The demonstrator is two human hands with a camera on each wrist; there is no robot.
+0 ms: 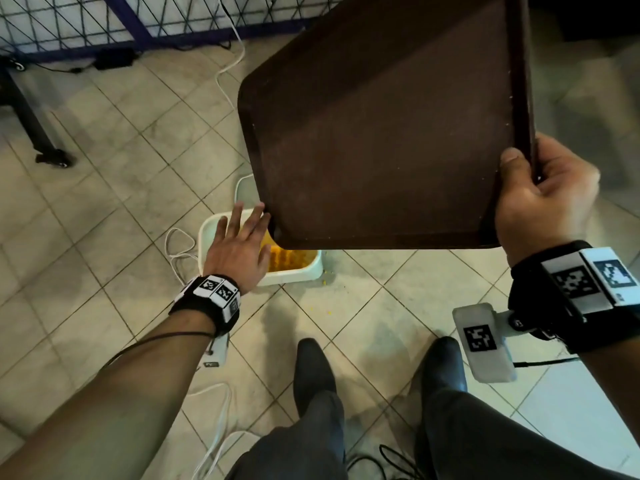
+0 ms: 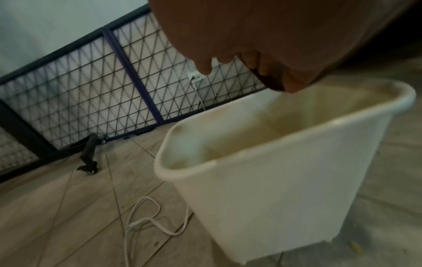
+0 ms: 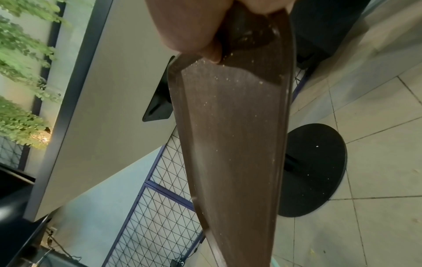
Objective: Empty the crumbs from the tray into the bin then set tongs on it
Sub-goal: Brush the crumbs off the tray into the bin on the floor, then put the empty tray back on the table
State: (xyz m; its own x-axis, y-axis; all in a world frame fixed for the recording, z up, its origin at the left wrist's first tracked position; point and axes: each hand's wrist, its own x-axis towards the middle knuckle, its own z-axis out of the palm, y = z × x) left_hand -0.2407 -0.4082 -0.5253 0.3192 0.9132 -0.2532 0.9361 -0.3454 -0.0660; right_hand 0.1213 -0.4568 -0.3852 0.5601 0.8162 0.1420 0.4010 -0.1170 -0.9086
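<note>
A dark brown tray (image 1: 384, 133) is tilted steeply over a white bin (image 1: 294, 273) on the floor. My right hand (image 1: 540, 199) grips the tray's near right rim, thumb on the inside face. My left hand (image 1: 242, 240) hovers flat over the bin with straight, spread fingers beside the tray's low corner. Yellow crumbs (image 1: 287, 259) lie in the bin. The right wrist view shows the tray (image 3: 233, 144) with fine specks still stuck to it. The left wrist view shows the bin (image 2: 274, 162) below my fingers (image 2: 204, 68). No tongs are in view.
A few yellow crumbs (image 1: 322, 310) lie on the tiled floor beside the bin. White cables (image 1: 180, 251) loop left of it. A wire mesh fence (image 1: 104, 22) runs along the back. A black round table base (image 3: 315, 169) stands to the right. My shoes (image 1: 315, 372) are just behind the bin.
</note>
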